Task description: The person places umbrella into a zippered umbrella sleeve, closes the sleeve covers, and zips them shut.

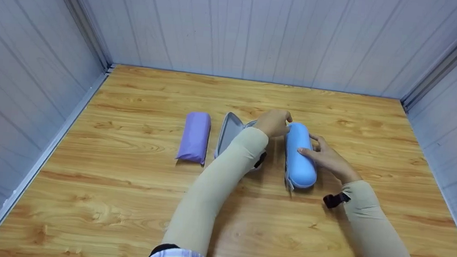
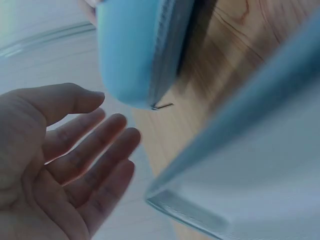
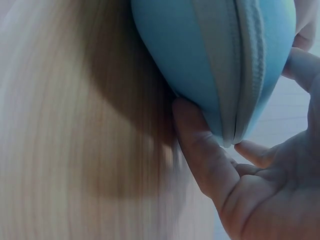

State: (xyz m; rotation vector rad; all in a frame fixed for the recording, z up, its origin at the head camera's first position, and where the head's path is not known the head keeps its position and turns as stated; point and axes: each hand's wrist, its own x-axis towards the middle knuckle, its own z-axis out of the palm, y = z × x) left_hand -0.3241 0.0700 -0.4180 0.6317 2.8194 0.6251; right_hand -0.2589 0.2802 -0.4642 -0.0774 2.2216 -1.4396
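A blue zippered hard case (image 1: 301, 159), rounded at its ends, lies lengthwise on the wooden table. My right hand (image 1: 329, 157) holds it from the right, thumb on top and fingers along its side; the right wrist view shows fingertips against the shell (image 3: 175, 45) beside the zipper seam. Close to the case's far end is my left hand (image 1: 273, 123), and in the left wrist view its fingers (image 2: 112, 145) are loosely bent with nothing in them. An unzipped grey-lined case (image 1: 230, 130) stands open under my left forearm, which hides much of it.
A purple wrapped packet (image 1: 194, 136) lies left of the open case. White panel walls (image 1: 241, 30) close off the back and both sides of the wooden table (image 1: 122, 202).
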